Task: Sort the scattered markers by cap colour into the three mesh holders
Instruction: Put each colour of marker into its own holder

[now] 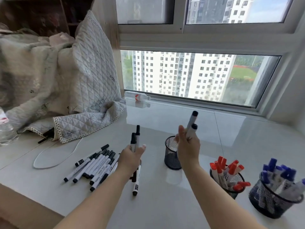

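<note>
Nearest on the right stand two filled mesh holders. The blue holder (274, 200), far right, carries blue-capped markers (280, 172) caps up; the red holder (229, 185), just to its left, carries red-capped markers (226, 169) likewise. Both colours appear finished; I see no red or blue caps loose on the white sill (165, 204).

Left of centre, a loose heap of black-capped markers (95, 164) lies flat and roughly parallel, with one marker (136, 180) lying apart at its right edge under the left wrist. These remain to be sorted.

The left hand (132, 157) is over the heap's right end, fingers closed around two black-capped markers (135, 138) held upright, caps up. Judgement: gathered in pairs to save trips.

The right hand (188, 146) is raised in front of the third holder (171, 154), an apparently empty black mesh cup slightly farther off. Its fingers grip two more black-capped markers (192, 124), caps pointing up and away. Judgement: positioned for dropping barrels-first into that cup, matching the caps-up arrangement elsewhere. The hand hides part of the rim, so clearance cannot be confirmed.

Farther left, a white cable (49, 161) loops on the sill beside a quilted cloth (85, 90); dark pen-like items (46, 137) protrude from beneath its edge, colour uncertain. A plastic bottle (137, 97) lies by the window (189, 75).
</note>
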### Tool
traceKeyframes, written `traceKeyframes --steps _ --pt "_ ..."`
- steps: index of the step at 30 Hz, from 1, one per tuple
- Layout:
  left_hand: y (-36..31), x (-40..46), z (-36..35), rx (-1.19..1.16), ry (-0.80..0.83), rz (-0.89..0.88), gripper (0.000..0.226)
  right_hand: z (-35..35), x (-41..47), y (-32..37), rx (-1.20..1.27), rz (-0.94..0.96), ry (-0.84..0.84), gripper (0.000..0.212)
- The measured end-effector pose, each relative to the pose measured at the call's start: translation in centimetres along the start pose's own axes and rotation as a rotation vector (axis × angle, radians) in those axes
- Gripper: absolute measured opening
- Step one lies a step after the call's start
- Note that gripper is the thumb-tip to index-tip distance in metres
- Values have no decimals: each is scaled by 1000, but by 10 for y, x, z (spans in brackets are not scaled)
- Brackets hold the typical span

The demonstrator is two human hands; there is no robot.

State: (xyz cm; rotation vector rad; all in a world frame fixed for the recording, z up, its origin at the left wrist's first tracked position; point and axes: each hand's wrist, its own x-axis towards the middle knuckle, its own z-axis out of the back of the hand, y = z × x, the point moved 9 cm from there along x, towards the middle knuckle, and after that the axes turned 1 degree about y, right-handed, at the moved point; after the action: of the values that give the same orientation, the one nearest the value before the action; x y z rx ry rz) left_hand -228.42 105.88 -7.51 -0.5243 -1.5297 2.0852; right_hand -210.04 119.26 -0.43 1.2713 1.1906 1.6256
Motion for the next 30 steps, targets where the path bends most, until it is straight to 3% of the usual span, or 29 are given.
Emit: traceKeyframes --steps 2,4,13,20,30 --pt "-7 3 -9 -16 -2 -15 32 18 21 -4 140 -35 -170 42" --pt "-10 9 -22 -87 10 -22 34 20 36 -20 142 -79 -226 47" --pt "-28 35 -39 -99 34 -99 30 -5 55 -91 -185 -175 -39 33" --pt "-45 34 -51 -277 27 -79 28 3 27 -95 -244 -128 -39 39" --pt "-87 -18 -69 -464 19 -217 28 12 -33 -74 -316 -153 32 38"
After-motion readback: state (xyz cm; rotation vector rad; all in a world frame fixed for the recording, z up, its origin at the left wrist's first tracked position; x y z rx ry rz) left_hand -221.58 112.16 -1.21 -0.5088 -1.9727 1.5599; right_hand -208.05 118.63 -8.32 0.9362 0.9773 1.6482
